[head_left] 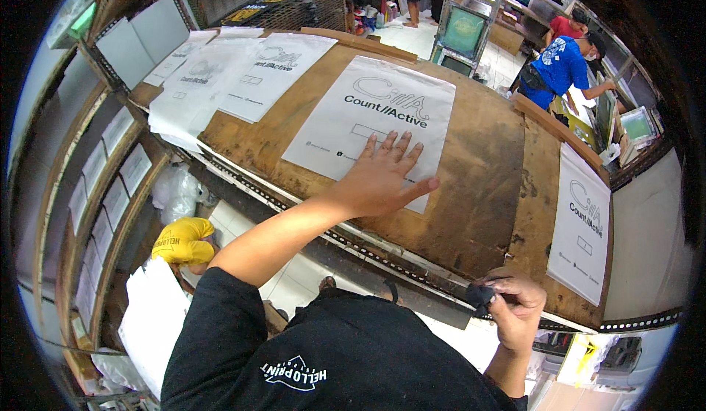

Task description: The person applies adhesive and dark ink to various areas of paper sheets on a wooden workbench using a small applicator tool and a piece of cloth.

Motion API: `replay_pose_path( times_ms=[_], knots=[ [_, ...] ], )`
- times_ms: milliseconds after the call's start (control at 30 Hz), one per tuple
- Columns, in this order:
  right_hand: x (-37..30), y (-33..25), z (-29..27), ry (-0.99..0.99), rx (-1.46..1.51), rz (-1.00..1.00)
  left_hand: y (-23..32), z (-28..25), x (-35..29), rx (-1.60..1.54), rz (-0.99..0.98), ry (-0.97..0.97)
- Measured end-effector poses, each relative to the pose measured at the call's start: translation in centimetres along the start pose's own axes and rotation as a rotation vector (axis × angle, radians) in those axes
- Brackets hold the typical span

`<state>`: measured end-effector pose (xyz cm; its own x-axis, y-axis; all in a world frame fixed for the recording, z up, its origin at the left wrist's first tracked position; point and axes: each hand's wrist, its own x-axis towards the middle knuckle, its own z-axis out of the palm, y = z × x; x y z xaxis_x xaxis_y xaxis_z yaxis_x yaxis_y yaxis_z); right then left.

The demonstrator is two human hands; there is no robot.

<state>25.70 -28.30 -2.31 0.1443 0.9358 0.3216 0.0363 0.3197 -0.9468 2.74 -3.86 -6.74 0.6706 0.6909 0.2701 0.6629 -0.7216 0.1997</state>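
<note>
My left hand (384, 176) lies flat with fingers spread on the lower part of a white printed sheet (397, 84), which looks like a thin bag. Black lettering and a looping line drawing mark the sheet, and it rests on a stained brown wooden tabletop (482, 168). Just off the table's near edge, my right hand (521, 301) is closed on a crumpled black cloth (479, 298). Beyond my left arm, similar printed sheets (195, 91) lie partly overlapping at the table's left end. Another printed sheet (577, 223) lies at the right end.
Wooden strips (360, 43) run along the table's far edge. At the left stands a shelf rack (110, 212) holding flat white sheets. A person in yellow (184, 240) is low at the lower left. Someone in blue (555, 69) works beyond the table, near framed screens (465, 32).
</note>
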Motion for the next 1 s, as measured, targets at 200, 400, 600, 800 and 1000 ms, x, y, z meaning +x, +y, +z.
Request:
replay_pose_path(
  times_ms=[200, 400, 600, 800, 1000],
  knots=[
    [2.0, -2.7, -1.4, 0.025, -0.42, 0.004, -3.7, -6.3, -7.4, -0.288, -0.066, -0.13],
    [8.9, -3.2, 1.3, -0.209, -0.714, -0.077, -10.5, -6.0, -14.0, 0.119, 0.009, 0.44],
    [18.5, -2.1, 9.1, -0.481, -0.663, -0.031, -10.8, -5.7, -13.9, 0.081, -0.011, 0.328],
    [22.6, 4.8, 12.6, -0.624, 0.036, 0.15, -12.6, -6.3, -15.7, 0.088, -0.037, 0.312],
    [22.1, 5.9, 14.5, -0.582, 0.517, 0.403, -14.0, -6.6, -16.4, 0.112, -0.089, 0.35]
  ],
)
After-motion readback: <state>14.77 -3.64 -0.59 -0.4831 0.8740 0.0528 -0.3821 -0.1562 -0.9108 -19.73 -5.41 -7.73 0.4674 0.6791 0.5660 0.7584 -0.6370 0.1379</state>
